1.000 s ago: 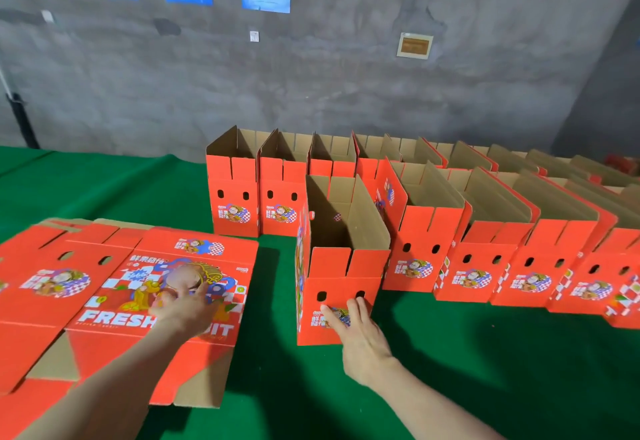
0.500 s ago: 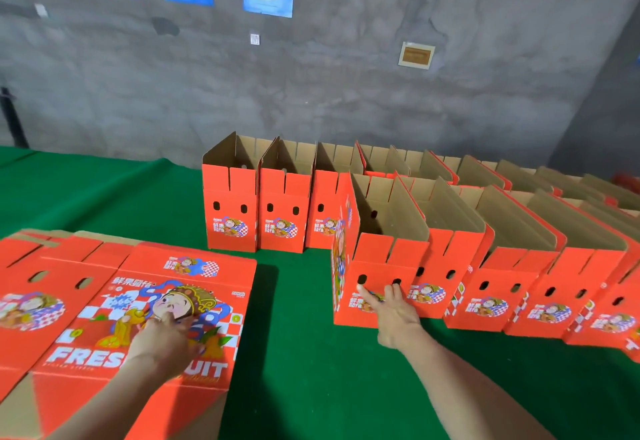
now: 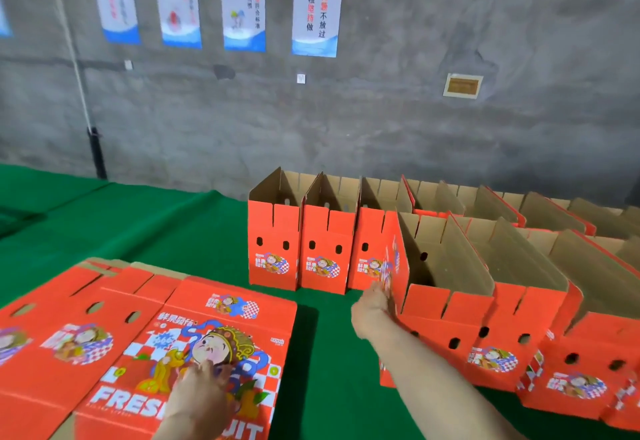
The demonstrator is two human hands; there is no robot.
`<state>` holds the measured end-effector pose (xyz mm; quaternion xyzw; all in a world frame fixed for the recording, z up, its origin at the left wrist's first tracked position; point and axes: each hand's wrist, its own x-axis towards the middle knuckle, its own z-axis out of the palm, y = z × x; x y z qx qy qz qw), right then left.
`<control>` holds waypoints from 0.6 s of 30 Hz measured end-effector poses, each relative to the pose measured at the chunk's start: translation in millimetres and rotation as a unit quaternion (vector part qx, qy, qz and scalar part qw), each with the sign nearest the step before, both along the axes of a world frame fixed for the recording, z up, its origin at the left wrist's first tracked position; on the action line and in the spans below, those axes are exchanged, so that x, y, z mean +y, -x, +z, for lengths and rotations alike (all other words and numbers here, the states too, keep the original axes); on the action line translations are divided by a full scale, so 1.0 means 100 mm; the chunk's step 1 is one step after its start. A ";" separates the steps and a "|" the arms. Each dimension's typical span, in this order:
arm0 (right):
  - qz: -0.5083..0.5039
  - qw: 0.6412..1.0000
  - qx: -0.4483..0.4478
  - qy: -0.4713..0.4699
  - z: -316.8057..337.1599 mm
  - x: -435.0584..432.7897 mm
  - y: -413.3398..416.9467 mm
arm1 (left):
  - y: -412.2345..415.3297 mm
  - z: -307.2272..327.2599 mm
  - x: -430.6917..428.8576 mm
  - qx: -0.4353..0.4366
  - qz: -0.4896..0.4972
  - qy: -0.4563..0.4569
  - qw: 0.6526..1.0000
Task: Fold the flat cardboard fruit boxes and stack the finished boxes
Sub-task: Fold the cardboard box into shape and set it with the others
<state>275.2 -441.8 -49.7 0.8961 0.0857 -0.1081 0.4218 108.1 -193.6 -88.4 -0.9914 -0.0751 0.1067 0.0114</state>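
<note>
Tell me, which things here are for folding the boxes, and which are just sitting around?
For the job:
- flat box sheets, under the left hand
- front folded box, touched by the right hand
- back row of finished boxes

Just there:
- wall posters
- small wall plaque
- green table cover
</note>
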 end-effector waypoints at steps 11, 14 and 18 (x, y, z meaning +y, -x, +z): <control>-0.077 0.980 -0.005 0.186 -0.36 -0.27 -0.33 | 0.03 -0.04 0.02 -0.005 0.015 -0.005 1.000; -0.073 0.982 -0.011 0.171 -0.35 -0.30 -0.30 | 0.03 -0.05 0.03 -0.007 0.014 -0.002 1.000; -0.062 0.986 -0.003 0.156 -0.31 -0.42 -0.28 | 0.03 -0.05 0.04 -0.010 0.009 -0.010 1.000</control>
